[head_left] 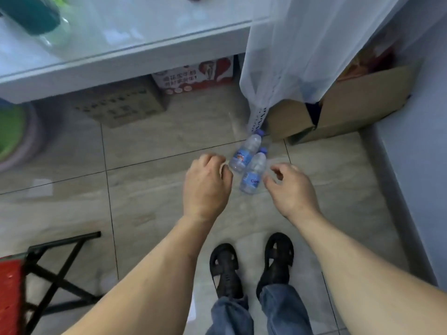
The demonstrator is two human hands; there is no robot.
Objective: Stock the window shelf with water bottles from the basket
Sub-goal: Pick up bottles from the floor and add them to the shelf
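Two small clear water bottles with blue caps lie on the tiled floor, one farther off (245, 151) and one nearer (253, 174), side by side and tilted. My left hand (206, 183) hovers just left of them, fingers loosely curled, holding nothing. My right hand (289, 187) hovers just right of the nearer bottle, thumb and fingers spread in a loose curl, not touching it. The white window shelf (125, 52) runs across the top of the view. No basket is recognisable apart from a red object at the lower left.
Cardboard boxes (121, 105) sit under the shelf, and an open carton (343, 107) stands behind a sheer white curtain (297, 56). A red object on a black folding stand (14, 281) is at lower left. A green-and-pink basin (14, 134) sits left. My feet (251, 264) stand below.
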